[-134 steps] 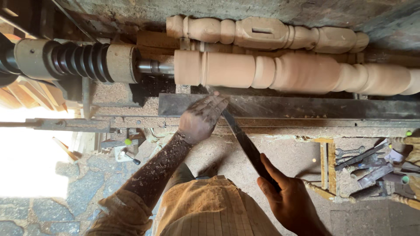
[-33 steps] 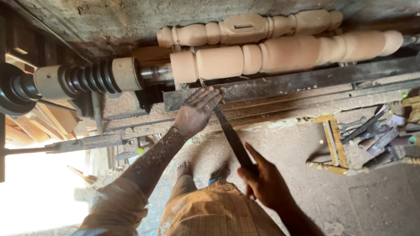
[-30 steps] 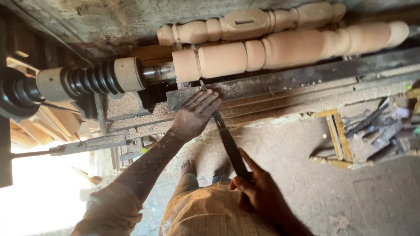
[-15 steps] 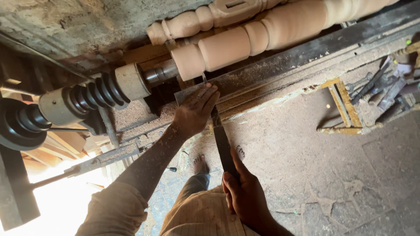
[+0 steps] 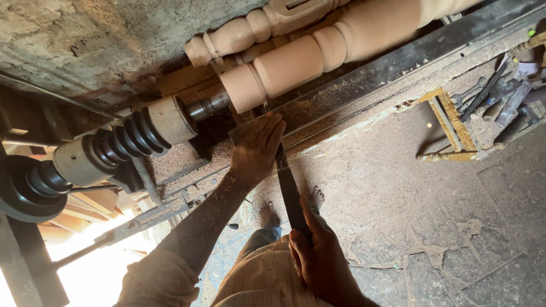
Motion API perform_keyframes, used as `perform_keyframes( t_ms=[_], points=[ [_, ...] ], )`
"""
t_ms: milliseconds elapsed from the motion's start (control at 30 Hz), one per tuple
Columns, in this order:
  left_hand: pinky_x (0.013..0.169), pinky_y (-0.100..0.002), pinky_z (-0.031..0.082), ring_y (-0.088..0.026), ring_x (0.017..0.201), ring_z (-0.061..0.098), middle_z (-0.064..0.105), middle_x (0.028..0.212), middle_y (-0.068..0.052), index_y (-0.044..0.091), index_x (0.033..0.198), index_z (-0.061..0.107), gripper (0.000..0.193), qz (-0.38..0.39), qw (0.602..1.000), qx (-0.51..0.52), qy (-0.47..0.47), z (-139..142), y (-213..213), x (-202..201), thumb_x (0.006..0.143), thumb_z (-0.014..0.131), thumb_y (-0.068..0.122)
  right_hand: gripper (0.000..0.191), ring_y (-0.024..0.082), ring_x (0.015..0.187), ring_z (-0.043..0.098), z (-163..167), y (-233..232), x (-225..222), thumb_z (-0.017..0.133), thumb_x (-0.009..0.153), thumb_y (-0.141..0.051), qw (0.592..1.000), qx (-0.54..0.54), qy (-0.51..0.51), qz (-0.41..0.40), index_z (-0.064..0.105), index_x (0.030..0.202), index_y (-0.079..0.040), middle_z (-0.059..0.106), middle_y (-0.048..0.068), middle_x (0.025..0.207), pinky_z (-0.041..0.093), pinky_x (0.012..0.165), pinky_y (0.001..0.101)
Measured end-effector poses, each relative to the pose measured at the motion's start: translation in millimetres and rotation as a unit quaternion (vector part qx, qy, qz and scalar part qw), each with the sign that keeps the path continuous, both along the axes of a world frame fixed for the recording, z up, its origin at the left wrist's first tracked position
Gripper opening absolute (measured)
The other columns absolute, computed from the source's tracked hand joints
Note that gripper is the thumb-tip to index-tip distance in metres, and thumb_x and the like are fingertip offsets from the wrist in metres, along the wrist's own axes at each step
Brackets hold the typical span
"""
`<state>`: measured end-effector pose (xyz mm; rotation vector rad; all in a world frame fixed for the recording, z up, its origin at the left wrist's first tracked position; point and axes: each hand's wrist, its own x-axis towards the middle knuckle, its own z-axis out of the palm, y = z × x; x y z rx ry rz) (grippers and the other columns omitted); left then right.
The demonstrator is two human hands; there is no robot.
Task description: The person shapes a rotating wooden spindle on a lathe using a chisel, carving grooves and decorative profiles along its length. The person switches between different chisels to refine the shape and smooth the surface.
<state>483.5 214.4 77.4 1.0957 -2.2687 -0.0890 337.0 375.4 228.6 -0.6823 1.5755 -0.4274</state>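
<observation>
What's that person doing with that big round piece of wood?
A person is working at a wood lathe. A long turned wooden post sits on the lathe's spindle. The left hand lies flat on the tool rest near the post's end, pressing down a long dark chisel. The right hand grips its handle end, down by the person's waist. Sawdust covers the floor.

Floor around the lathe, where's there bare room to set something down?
Free: the dusty floor right of the right hand, below the yellow frame. Crowded: the tool pile at upper right, and the rail where the left hand steadies the chisel.
</observation>
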Motion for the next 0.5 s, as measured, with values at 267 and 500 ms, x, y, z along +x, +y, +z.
perform_keyframes(
  t_ms=[267, 500],
  points=[
    [0.117, -0.042, 0.048, -0.036, 0.143, 0.05, 0.055, 0.149, -0.025, -0.008, 0.143, 0.052, 0.049, -0.003, 0.999, 0.028, -0.019, -5.0, -2.8, -2.1, 0.098, 0.063, 0.009, 0.08, 0.008, 0.048, 0.049, 5.2, -7.2, 1.0, 0.056, 0.097, -0.013, 0.997, -0.027, 0.044, 0.056, 0.02, 0.168, -0.022, 0.058, 0.003, 0.066, 0.048, 0.047, 0.0268],
    [0.117, -0.04, 0.048, -0.035, 0.146, 0.049, 0.054, 0.152, -0.022, -0.004, 0.144, 0.053, 0.045, 0.006, 0.998, 0.068, 0.017, -0.8, -4.4, -3.1, 0.101, 0.062, 0.004, 0.079, 0.008, 0.047, 0.047, -3.8, -4.2, 3.1, 0.055, 0.097, -0.013, 1.0, -0.024, 0.008, 0.011, 0.023, 0.168, -0.024, 0.056, 0.002, 0.064, 0.043, 0.044, 0.0257]
  ],
)
